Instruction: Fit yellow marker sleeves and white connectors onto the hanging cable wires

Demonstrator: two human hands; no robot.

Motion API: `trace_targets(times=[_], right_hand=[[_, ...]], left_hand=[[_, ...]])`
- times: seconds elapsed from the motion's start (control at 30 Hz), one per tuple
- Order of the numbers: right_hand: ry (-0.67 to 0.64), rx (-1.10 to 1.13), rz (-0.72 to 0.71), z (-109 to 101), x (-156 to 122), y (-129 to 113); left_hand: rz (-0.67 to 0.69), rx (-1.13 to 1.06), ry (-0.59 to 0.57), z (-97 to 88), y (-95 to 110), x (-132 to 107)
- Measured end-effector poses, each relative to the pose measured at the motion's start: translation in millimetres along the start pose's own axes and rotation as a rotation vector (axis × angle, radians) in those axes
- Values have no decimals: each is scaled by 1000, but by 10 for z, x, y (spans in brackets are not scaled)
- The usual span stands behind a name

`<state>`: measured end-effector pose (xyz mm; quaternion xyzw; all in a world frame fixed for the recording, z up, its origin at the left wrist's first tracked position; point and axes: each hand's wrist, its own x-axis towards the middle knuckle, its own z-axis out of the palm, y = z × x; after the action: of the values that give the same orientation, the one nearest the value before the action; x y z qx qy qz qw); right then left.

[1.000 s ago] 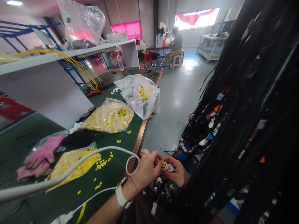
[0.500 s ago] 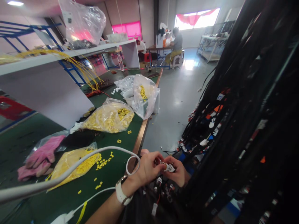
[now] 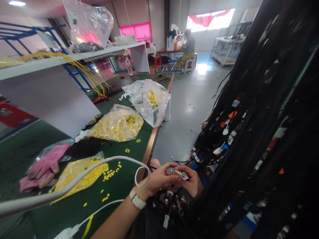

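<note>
**Two hands are pinching a small white plug**

Far to the left, pink gloves (image 3: 47, 164) are lying on the green table (image 3: 74, 207). Just beside them a clear bag of yellow bits (image 3: 77, 174) is lying flat. A white cable (image 3: 82, 176) is bending over that bag and curling into a loop at the table's edge. Loose yellow bits (image 3: 111, 173) are sitting near the bag. Farther back, a bigger bag of yellow bits (image 3: 117, 124) is resting on the table.

Next, the left hand (image 3: 159, 179) is reaching in, with a white watch (image 3: 137, 200) on its wrist. Its thumb and fingers are pressing together on the small white plug (image 3: 181, 175). The plug is sitting between the two hands, just past the table's edge and low down in front of the wires.

The right hand (image 3: 193, 183) is curling around the plug from the other side and pinching it too.

On the right, a big bunch of black wires (image 3: 249, 132) is hanging down, with small coloured tags on it.
</note>
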<state>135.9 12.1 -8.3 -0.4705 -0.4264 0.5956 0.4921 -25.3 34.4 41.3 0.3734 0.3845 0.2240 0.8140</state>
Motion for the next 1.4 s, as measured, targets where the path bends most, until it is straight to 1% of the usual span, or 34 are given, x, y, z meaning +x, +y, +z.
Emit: trace_targets(times=[0.07,0.13,0.27,0.4,0.47,0.57,0.7,0.87,1.03,1.23,1.4], right_hand=[[-2,6,1,2,-3,-13],[-17,12,2,3,-6,-19],[-62,32,-7,4,-2,-18],[-54,-10,-34,6,5,-34],[-72,-43,-48,5,6,-52],[-100,-27,-61,-2,7,-64],[-91,-8,-22,-18,8,-27],[-101,38,4,-3,5,10],[-76,63,-10,27,3,-4],[-107,77,-9,22,-7,-26],[-90,25,-27,9,-18,-4]], left_hand=[[-14,-79,-24,-6,-13,8],[-20,-112,-14,-4,-29,20],[8,-134,23,13,-64,47],[41,-175,-14,32,-84,57],[46,-193,-28,43,-93,59],[62,-204,-18,63,-121,72],[92,-198,15,99,-163,102],[142,-126,74,163,-149,99],[254,42,128,208,-137,97],[322,204,137,206,-184,105],[349,259,151,218,-200,100]])
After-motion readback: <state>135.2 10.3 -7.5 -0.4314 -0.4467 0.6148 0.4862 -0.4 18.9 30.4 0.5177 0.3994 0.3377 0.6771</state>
